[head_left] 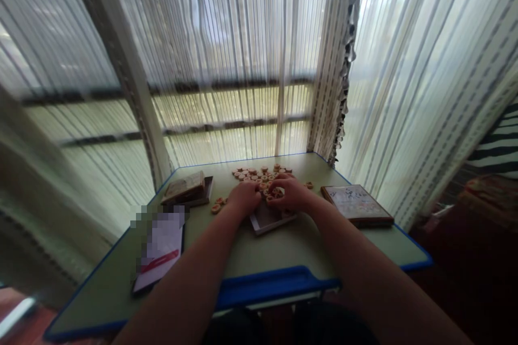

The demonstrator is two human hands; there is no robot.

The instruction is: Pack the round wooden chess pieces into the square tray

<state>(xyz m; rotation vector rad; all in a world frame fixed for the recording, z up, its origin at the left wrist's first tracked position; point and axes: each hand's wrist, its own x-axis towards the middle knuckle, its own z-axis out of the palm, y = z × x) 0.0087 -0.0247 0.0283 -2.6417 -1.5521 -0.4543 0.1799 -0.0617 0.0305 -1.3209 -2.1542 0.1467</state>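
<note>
Many round wooden Chinese chess pieces [253,174] with markings lie in a loose heap toward the far side of the table. My left hand [245,198] reaches to the near edge of the heap, its fingers curled inward; what they hold, if anything, is hidden. Beside it, my right hand [293,194] curves its thumb and fingers around a few of the pieces. Below both hands sits a shallow open box [269,225] with a pale rim, partly covered by them. A few more pieces [218,204] lie apart, left of my left hand.
The pale table [279,253] has a blue edge and a blue front groove [271,284]. A flat picture box [358,203] lies on the right. At the left are another box [186,188] and a tablet-like object [159,253]. Sheer curtains [234,64] hang behind.
</note>
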